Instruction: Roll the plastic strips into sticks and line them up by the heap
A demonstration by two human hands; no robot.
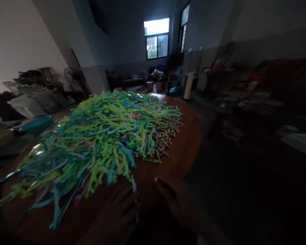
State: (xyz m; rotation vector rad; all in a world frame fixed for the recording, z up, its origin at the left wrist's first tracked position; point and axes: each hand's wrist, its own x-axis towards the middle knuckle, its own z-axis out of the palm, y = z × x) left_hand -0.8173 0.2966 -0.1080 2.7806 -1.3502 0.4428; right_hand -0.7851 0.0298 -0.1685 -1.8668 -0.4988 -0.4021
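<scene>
A large heap of yellow-green, teal and pale blue strips (pixel 99 136) with a few pink ones covers much of a round brown wooden table (pixel 186 136). Along the heap's right side, thin stick-like ends (pixel 165 137) with coloured bands point outward. Close to the near edge, my left hand (pixel 117 212) has its fingers closed around a narrow pale strip (pixel 134 185), which runs past the fingertips and hangs down below them. To its right, my right hand (pixel 174 197) is pinched, and a small pale tip shows at the fingers; the rest is hidden. Darkness and blur soften both hands.
At the left stand a teal basin (pixel 37 125), a yellow basin (pixel 1 139) and pale sacks (pixel 28 103). A fan (pixel 71 75) is behind them. Pink buckets (pixel 159 86) stand under the window (pixel 156 39). The right side is dark, with cluttered items.
</scene>
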